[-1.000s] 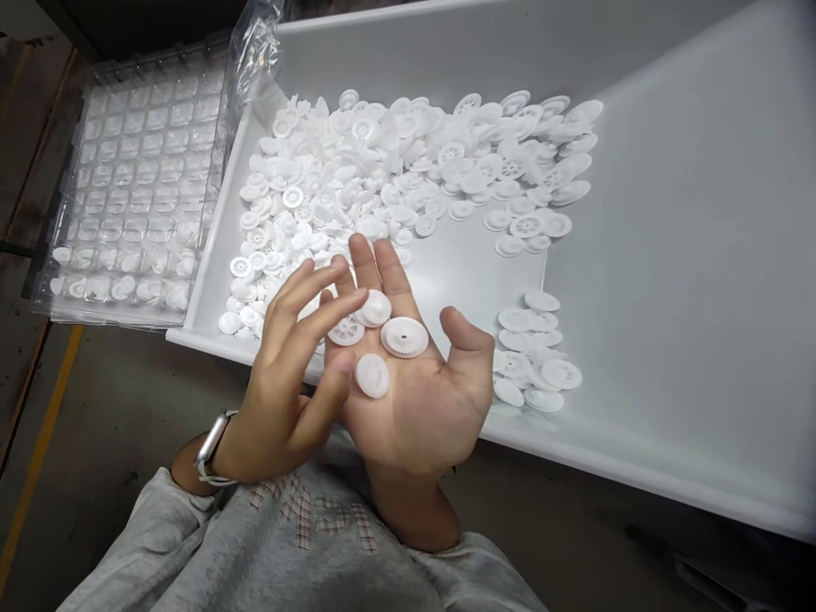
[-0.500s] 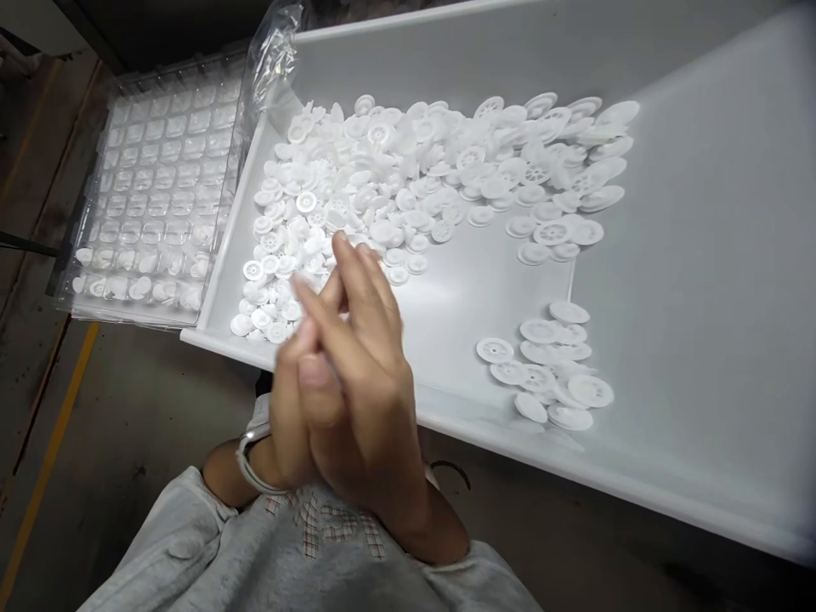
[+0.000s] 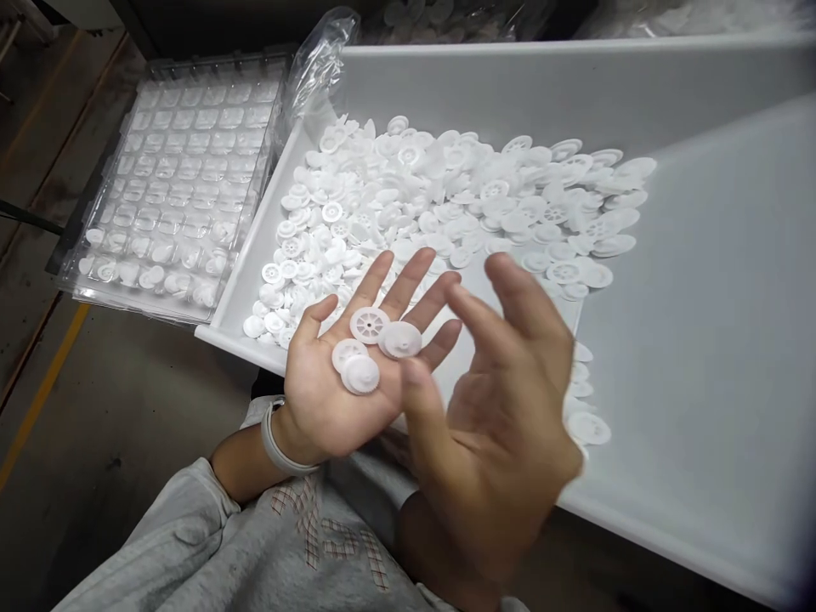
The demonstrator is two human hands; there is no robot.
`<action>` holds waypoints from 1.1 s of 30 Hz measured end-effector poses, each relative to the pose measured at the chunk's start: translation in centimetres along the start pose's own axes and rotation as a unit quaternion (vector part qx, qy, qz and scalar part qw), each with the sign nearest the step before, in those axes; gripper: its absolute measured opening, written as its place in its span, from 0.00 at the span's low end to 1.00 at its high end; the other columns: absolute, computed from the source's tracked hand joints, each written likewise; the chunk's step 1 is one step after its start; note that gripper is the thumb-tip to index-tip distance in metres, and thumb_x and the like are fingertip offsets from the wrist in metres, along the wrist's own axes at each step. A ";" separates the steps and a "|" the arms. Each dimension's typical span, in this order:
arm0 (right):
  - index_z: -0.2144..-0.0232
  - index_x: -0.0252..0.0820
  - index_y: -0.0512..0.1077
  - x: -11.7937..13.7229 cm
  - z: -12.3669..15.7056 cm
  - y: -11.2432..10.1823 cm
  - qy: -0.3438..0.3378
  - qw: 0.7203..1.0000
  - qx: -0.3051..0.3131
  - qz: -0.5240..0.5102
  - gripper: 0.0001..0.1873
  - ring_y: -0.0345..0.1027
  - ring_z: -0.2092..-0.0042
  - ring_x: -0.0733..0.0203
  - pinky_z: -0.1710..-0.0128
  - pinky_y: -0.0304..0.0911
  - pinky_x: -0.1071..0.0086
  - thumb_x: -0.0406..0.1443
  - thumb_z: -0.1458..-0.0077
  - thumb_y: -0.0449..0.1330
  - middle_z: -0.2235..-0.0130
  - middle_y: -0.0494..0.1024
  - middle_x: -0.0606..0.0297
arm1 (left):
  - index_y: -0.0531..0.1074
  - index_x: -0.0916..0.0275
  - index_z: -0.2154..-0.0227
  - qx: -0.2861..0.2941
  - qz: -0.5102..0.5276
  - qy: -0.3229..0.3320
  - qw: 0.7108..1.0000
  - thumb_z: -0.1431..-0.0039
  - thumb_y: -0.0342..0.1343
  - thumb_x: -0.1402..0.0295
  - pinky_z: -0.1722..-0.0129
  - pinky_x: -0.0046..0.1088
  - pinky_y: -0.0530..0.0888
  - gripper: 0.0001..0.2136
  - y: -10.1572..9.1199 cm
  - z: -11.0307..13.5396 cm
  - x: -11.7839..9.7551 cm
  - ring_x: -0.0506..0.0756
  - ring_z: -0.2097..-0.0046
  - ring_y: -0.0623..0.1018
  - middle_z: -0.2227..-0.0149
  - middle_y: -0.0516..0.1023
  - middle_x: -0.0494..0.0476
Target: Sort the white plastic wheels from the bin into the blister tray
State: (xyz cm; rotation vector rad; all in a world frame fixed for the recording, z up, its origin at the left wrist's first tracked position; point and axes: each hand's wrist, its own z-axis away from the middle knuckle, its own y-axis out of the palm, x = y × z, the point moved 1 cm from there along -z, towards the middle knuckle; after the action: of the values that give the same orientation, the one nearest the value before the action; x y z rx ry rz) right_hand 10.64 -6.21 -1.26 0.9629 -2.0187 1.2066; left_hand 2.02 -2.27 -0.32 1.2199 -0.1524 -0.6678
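My left hand (image 3: 335, 399) is turned palm up with its fingers spread, and it holds several white plastic gears on the palm. One flat spoked gear (image 3: 369, 325) lies near the base of the fingers. Beside it rests a gear with a raised hub (image 3: 403, 340), and two more overlap lower on the palm. My right hand (image 3: 503, 391), slightly blurred, hovers just to the right. Its fingers are open and curved, with no object visible in them. The thumb tip is close to the gears; whether it touches one I cannot tell.
A large white tray (image 3: 701, 280) holds a heap of white gears (image 3: 439, 187), with a smaller group (image 3: 590, 429) partly behind my right hand. On the left stands a clear blister tray (image 3: 184, 161) with gears in its near rows. Crumpled clear plastic (image 3: 322, 64) sits at the corner.
My hands were pressed together; now they are apart. The left has turned palm up, showing the gears, and the right has moved to the right. The view has shifted slightly.
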 end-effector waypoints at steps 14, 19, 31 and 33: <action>0.45 0.41 0.68 -0.4 0.0 -0.7 -0.023 0.997 0.021 0.070 0.21 0.54 0.34 0.47 0.39 0.60 0.50 0.33 0.42 0.61 0.36 0.61 0.49 | 0.61 0.52 0.38 0.024 0.048 -0.013 0.998 0.32 0.32 0.61 0.31 0.49 0.52 0.23 -0.5 0.0 -0.9 0.58 0.33 0.63 0.36 0.66 0.50; 0.53 0.40 0.72 0.2 0.2 -1.0 -0.089 0.980 0.103 0.145 0.15 0.53 0.35 0.39 0.43 0.59 0.44 0.35 0.43 0.64 0.36 0.59 0.46 | 0.58 0.51 0.36 0.013 0.065 -0.022 0.998 0.33 0.33 0.60 0.31 0.48 0.53 0.24 -0.6 -0.1 -0.9 0.59 0.33 0.62 0.35 0.64 0.52; 0.58 0.47 0.75 0.1 1.4 -1.0 -0.019 0.999 0.009 0.045 0.20 0.67 0.61 0.61 0.66 0.64 0.66 0.22 0.51 0.64 0.61 0.68 0.63 | 0.58 0.50 0.38 0.014 0.045 -0.002 0.999 0.34 0.38 0.61 0.32 0.45 0.57 0.22 -0.9 -0.2 -0.8 0.56 0.36 0.68 0.40 0.72 0.49; 0.58 0.45 0.74 0.0 1.5 -0.9 -0.034 0.998 0.041 0.012 0.22 0.66 0.65 0.65 0.70 0.63 0.69 0.19 0.51 0.61 0.65 0.70 0.65 | 0.59 0.50 0.39 0.015 0.049 -0.003 0.999 0.35 0.39 0.61 0.32 0.44 0.57 0.22 -1.0 -0.2 -0.8 0.56 0.36 0.68 0.41 0.73 0.49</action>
State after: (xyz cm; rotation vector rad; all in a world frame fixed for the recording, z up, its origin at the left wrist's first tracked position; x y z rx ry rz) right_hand 11.22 -7.82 -1.46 1.0357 -2.0525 1.2944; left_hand 1.06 -1.82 -1.07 1.2304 -0.2267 -0.5854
